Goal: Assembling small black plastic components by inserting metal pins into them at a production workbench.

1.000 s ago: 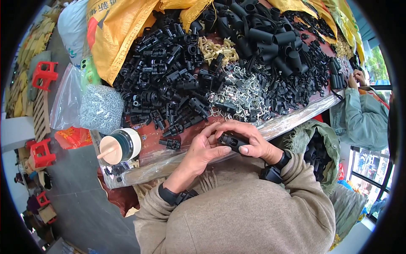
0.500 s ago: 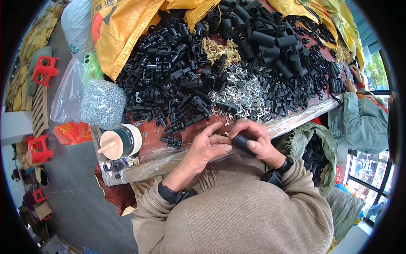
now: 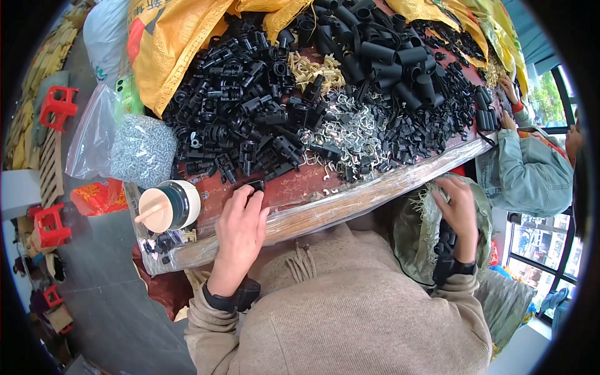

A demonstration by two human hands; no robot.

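Note:
My left hand is at the near left of the red tabletop, its fingers closed over a black plastic part. Only the end of that part shows past my fingertips. My right hand hovers over a green woven sack to the right of the table, fingers apart and nothing seen in them. Black pieces lie inside the sack, partly hidden by my wrist. Beyond my left hand spreads a heap of black plastic housings.
Small metal clips, black tubes and beige clips lie heaped on the table. A lidded jar and a bag of screws stand at left. A plastic-wrapped edge runs in front. Another person's sleeve is at right.
My hands have parted. The left went left onto the single black part on the table. The right moved right to the sack, and the black cylinder it held no longer shows in it.

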